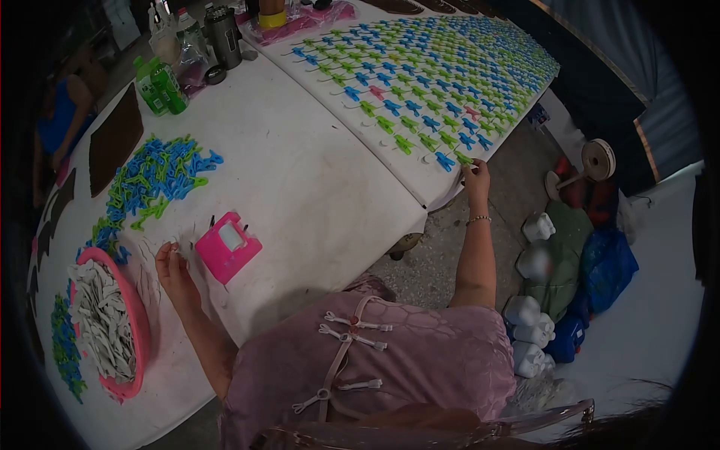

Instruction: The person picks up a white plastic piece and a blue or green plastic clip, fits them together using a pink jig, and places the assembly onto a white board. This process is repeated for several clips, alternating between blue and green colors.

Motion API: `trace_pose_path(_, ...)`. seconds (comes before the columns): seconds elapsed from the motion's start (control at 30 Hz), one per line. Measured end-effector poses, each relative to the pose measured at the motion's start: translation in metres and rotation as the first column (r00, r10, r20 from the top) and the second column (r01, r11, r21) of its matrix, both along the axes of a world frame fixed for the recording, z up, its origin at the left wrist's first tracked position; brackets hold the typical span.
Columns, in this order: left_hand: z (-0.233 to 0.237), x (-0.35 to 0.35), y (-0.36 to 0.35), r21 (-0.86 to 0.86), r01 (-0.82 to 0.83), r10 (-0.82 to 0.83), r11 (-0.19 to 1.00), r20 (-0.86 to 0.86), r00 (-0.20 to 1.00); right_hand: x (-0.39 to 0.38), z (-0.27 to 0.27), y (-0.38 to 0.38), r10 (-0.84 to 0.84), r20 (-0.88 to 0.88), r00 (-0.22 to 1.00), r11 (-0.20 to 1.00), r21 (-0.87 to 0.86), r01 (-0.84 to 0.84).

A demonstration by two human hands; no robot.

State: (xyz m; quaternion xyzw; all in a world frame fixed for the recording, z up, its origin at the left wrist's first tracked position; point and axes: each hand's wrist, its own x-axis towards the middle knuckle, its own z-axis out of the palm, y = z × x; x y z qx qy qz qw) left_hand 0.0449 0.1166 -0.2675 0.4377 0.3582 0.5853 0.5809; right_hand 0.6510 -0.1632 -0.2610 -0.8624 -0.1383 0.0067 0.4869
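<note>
My right hand (477, 180) pinches a green plastic clip (463, 158) at the near corner of the far tabletop. Just left of it lies a blue clip (445, 162), the end of a row. Many rows of green and blue clips (427, 122), a few of them pink, cover that tabletop. Over the near table, my left hand (175, 274) has its fingertips closed; what they hold, if anything, is too small to make out. Right of that hand sits a pink dispenser (223, 259) with a white roll in it.
A heap of blue and green clips (150, 180) lies beyond my left hand. Closer stands a pink basket (137, 345) of greyish-white pieces. Green bottles (169, 86) and a dark metal flask (224, 37) stand at the back. White jugs (534, 330) are on the floor at right.
</note>
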Motion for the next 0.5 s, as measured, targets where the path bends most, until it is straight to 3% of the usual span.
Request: trace_pose_path(0.5, -0.007, -0.017, 0.000, 0.027, -0.066, 0.065, 0.997, 0.011, 0.998, 0.024, -0.033, 0.002, 0.025, 0.068, 0.997, 0.997, 0.065, -0.030)
